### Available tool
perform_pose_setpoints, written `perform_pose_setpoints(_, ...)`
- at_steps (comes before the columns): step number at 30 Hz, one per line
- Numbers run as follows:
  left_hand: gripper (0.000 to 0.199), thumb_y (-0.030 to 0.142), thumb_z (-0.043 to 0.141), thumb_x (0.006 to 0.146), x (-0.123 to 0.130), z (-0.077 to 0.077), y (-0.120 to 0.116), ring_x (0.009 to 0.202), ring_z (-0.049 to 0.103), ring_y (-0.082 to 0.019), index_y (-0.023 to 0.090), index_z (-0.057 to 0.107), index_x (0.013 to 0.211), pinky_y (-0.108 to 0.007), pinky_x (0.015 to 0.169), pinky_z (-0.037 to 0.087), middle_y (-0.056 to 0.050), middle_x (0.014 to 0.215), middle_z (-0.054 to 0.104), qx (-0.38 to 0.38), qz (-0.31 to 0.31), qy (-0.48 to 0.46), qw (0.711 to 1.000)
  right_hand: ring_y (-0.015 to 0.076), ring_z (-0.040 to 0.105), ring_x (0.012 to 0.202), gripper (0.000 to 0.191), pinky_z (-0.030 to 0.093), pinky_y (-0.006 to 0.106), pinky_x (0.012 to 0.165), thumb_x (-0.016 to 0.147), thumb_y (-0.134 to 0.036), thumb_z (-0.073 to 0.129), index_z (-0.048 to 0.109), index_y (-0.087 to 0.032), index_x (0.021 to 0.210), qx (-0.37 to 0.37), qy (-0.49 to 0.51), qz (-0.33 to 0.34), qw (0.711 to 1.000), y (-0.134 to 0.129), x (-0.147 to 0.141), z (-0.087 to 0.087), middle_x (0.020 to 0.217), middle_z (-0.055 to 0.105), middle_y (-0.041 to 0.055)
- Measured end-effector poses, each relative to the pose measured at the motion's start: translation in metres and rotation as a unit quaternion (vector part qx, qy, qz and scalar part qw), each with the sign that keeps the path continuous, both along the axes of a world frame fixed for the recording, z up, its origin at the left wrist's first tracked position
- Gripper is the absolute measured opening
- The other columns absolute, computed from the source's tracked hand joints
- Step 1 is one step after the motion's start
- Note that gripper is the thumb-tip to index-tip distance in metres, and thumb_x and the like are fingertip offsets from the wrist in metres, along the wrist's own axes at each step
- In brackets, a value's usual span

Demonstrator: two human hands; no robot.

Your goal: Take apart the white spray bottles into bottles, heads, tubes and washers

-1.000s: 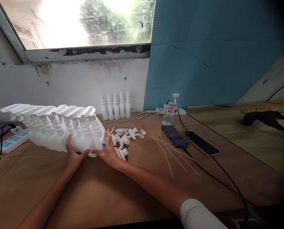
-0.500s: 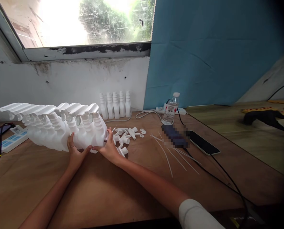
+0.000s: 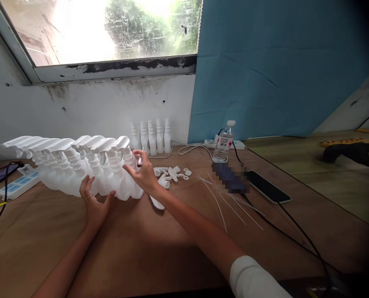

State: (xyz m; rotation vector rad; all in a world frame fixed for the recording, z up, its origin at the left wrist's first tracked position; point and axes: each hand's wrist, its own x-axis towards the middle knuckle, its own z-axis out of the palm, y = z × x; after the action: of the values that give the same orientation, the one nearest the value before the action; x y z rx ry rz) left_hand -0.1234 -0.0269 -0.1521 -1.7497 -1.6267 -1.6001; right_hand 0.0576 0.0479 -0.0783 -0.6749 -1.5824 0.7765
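Rows of white spray bottles (image 3: 110, 182) with trigger heads stand upright, packed side by side, at the left of the table. My left hand (image 3: 94, 205) is at their front side, fingers spread and thumb out, gripping nothing. Beside the right end of the rows is my right hand (image 3: 144, 176). Its fingers curl around a slim, shiny tool (image 3: 139, 160) with a thin tip pointing up, while the thumb reaches toward the nearest bottle. The tool's exact kind is unclear. Loose white spray-head parts (image 3: 172, 173) lie just behind my right wrist.
Several white bottles without heads (image 3: 151, 138) stand against the wall. Thin white tubes (image 3: 217, 198) lie right of centre, near a clear water bottle (image 3: 224, 142) and a black phone (image 3: 268, 186) with a cable. A power strip (image 3: 18, 182) sits at far left.
My right hand has risen from the bottles' lower front to their upper right end, with the slim tool still in it. My left hand has shifted slightly left and down, away from the right hand.
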Motion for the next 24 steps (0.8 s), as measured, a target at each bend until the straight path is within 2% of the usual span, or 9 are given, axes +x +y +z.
perform_pose_setpoints(4,0.058,0.023,0.074,0.074,0.009,0.010,-0.016,0.128,0.041,-0.030,0.022,0.046,0.125,-0.052,0.108,0.034,-0.014,0.130,0.044,0.068,-0.006,0.082,0.994,0.0203,0.060,0.093,0.050,0.049,0.035,0.081,0.070,-0.037,0.073,0.046,-0.023,0.110,0.002,-0.013,-0.003,1.000,0.004,0.003,0.010,0.100,0.063,0.0038)
perform_pose_setpoints(8,0.060,0.018,0.076,0.071,0.040,0.027,-0.033,0.123,0.047,-0.030,0.025,0.047,0.122,-0.052,0.104,0.038,-0.012,0.126,0.047,0.079,-0.087,0.158,0.980,0.0180,0.056,0.088,0.053,0.048,0.032,0.077,0.063,-0.041,0.079,0.051,-0.023,0.104,0.047,-0.010,-0.015,0.999,-0.009,0.024,0.031,0.095,0.059,0.0016)
perform_pose_setpoints(10,0.070,0.026,0.078,0.070,0.063,0.040,-0.038,0.126,0.044,-0.032,0.025,0.041,0.129,-0.053,0.104,0.039,-0.014,0.134,0.042,0.044,-0.137,0.140,0.980,0.0162,0.054,0.083,0.045,0.046,0.031,0.075,0.063,-0.044,0.079,0.055,-0.022,0.094,0.065,-0.013,-0.022,0.998,-0.019,0.039,0.048,0.091,0.058,0.0008)
perform_pose_setpoints(13,0.092,0.042,0.082,0.063,0.096,0.062,-0.035,0.132,0.038,-0.035,0.029,0.029,0.137,-0.053,0.102,0.042,-0.014,0.144,0.033,0.013,-0.176,0.079,0.981,0.0147,0.054,0.079,0.044,0.046,0.028,0.068,0.065,-0.050,0.077,0.056,-0.023,0.092,0.045,-0.010,-0.032,0.998,-0.031,0.066,0.074,0.085,0.058,-0.0010)
perform_pose_setpoints(14,0.092,0.044,0.081,0.064,0.106,0.070,-0.032,0.129,0.042,-0.035,0.030,0.028,0.138,-0.050,0.098,0.045,-0.013,0.143,0.035,-0.009,-0.167,0.055,0.984,0.0146,0.055,0.079,0.045,0.046,0.028,0.066,0.064,-0.052,0.077,0.056,-0.023,0.091,0.032,-0.003,-0.041,0.999,-0.033,0.076,0.082,0.085,0.058,-0.0012)
perform_pose_setpoints(16,0.080,0.043,0.076,0.070,0.121,0.082,-0.023,0.111,0.057,-0.030,0.031,0.031,0.136,-0.042,0.083,0.052,-0.010,0.131,0.049,-0.077,-0.140,0.006,0.987,0.0147,0.056,0.081,0.046,0.046,0.027,0.066,0.063,-0.053,0.078,0.057,-0.023,0.091,0.015,0.020,-0.054,0.998,-0.034,0.094,0.094,0.086,0.059,-0.0011)
perform_pose_setpoints(19,0.066,0.042,0.071,0.075,0.141,0.093,-0.008,0.081,0.064,-0.022,0.030,0.041,0.132,-0.031,0.065,0.050,-0.005,0.106,0.064,-0.136,-0.129,-0.022,0.982,0.0144,0.059,0.082,0.038,0.048,0.027,0.069,0.071,-0.051,0.073,0.059,-0.022,0.090,0.021,0.079,-0.076,0.994,-0.029,0.119,0.105,0.085,0.061,-0.0009)
perform_pose_setpoints(22,0.066,0.042,0.072,0.074,0.160,0.096,0.005,0.077,0.063,-0.021,0.030,0.043,0.132,-0.029,0.065,0.046,-0.005,0.103,0.066,-0.118,-0.155,-0.011,0.981,0.0138,0.060,0.078,0.032,0.050,0.028,0.069,0.073,-0.048,0.072,0.061,-0.021,0.084,0.048,0.127,-0.121,0.983,-0.023,0.139,0.111,0.078,0.059,-0.0018)
perform_pose_setpoints(24,0.066,0.043,0.073,0.073,0.172,0.098,0.010,0.077,0.063,-0.021,0.031,0.044,0.131,-0.029,0.067,0.046,-0.004,0.103,0.067,-0.123,-0.189,-0.039,0.973,0.0146,0.062,0.078,0.031,0.051,0.029,0.069,0.072,-0.048,0.073,0.061,-0.020,0.080,0.054,0.141,-0.134,0.979,-0.020,0.149,0.113,0.075,0.059,-0.0019)
